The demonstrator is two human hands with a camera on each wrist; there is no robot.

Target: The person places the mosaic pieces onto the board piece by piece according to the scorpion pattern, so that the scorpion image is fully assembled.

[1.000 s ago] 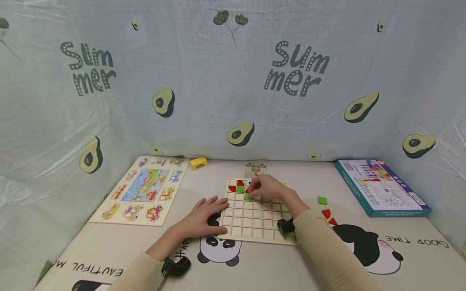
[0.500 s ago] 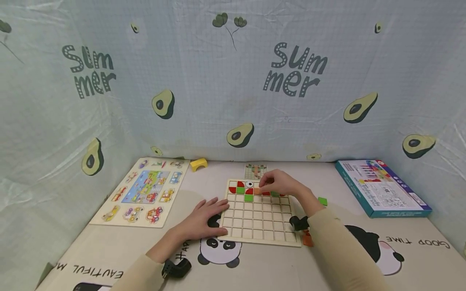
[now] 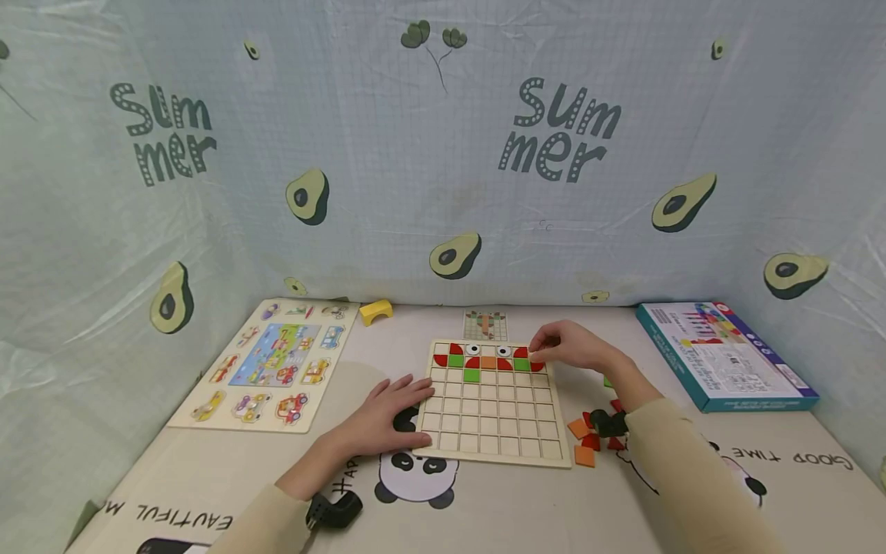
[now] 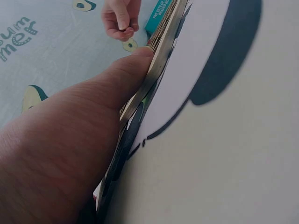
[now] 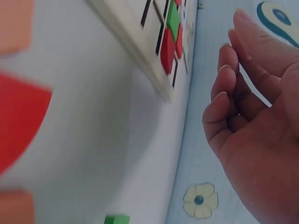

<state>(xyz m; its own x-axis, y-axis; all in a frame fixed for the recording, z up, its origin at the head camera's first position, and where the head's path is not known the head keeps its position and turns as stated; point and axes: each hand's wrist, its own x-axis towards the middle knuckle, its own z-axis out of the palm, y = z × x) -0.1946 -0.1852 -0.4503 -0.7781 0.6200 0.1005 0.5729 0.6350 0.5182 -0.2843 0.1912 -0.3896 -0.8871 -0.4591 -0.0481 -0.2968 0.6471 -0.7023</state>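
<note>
Lower centre of my head view, the pale gridded board [image 3: 494, 419] carries red quarter-pieces [image 3: 504, 365], 3 green squares [image 3: 471, 375], 1 orange square [image 3: 488, 362] and 2 eye tiles [image 3: 473, 350]. The left hand [image 3: 388, 415], straight-fingered, touches its left edge; the right hand [image 3: 574, 346], loosely curled, hovers upper right.

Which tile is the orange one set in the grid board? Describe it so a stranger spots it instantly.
Find the wooden grid board touched by the left hand. In its second row from the far edge, the orange tile sits between two red pieces. It is the only orange one set in the grid; other orange tiles lie loose outside.
</note>
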